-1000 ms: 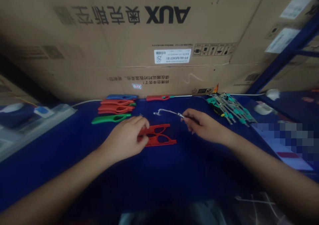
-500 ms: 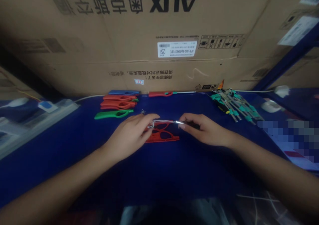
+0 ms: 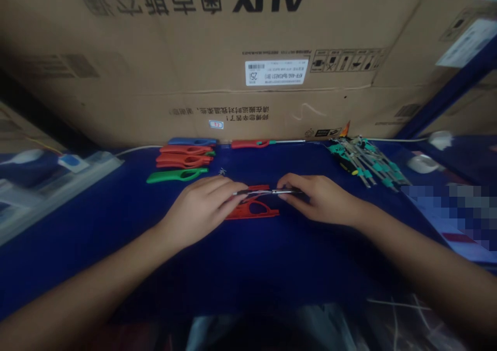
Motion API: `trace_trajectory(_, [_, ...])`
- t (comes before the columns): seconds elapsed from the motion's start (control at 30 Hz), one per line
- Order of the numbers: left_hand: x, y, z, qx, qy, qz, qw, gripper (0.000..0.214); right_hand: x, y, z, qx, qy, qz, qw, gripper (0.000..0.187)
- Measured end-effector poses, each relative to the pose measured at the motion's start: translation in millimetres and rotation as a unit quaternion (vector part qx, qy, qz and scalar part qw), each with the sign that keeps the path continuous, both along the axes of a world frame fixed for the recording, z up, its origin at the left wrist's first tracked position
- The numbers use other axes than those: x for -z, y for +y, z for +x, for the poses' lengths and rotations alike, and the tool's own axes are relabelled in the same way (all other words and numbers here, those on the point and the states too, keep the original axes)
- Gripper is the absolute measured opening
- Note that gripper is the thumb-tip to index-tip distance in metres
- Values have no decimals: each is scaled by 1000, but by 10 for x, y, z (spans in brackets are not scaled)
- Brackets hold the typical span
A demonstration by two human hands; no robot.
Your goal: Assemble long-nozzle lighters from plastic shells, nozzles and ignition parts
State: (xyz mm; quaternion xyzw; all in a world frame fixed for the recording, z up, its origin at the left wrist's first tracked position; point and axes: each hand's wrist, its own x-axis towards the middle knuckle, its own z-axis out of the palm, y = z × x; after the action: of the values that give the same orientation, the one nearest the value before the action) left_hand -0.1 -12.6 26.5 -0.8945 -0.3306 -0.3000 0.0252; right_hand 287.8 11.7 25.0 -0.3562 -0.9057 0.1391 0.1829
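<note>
My left hand (image 3: 205, 203) is closed, its thumb and fingers pinching a small dark part with thin wires (image 3: 259, 192) running off to the right. Opposite it, my right hand (image 3: 320, 196) pinches a slim metal rod (image 3: 285, 191) whose shiny end meets those wires. What lies inside either grip is partly hidden. Just beneath, two red plastic handle shells (image 3: 267, 213) with loop openings lie on the blue table, partly covered by my left hand.
Red, green and blue lighter-like handles (image 3: 177, 175) lie at back left. A red one with a metal rod (image 3: 248, 144) lies by the cardboard box (image 3: 202, 71). Several metal rods with teal parts (image 3: 368, 162) are piled at back right. Small metal bits (image 3: 222, 171) lie behind my left hand.
The dark part in my left hand now points right, nearly in line with the metal rod, and the wires run straighter. The view has tipped slightly downward.
</note>
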Motion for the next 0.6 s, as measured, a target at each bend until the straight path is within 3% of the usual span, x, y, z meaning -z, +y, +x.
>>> trace_trajectory(0.13, [23, 31, -7, -8, 0, 5, 1000, 22, -13, -14, -11, -33, 26, -51, 998, 14])
trace_trajectory(0.27, [38, 57, -12, -14, 14, -12, 1000, 25, -23, 0, -17, -63, 54, -56, 995, 11])
trace_trajectory(0.47, [44, 56, -16, 0, 84, -80, 993, 32, -25, 25, -9, -81, 0, -89, 993, 20])
trace_trajectory(0.6, [64, 50, -11, 8, 78, -135, 988, 32, -14, 12, -4, -72, -5, -133, 988, 14])
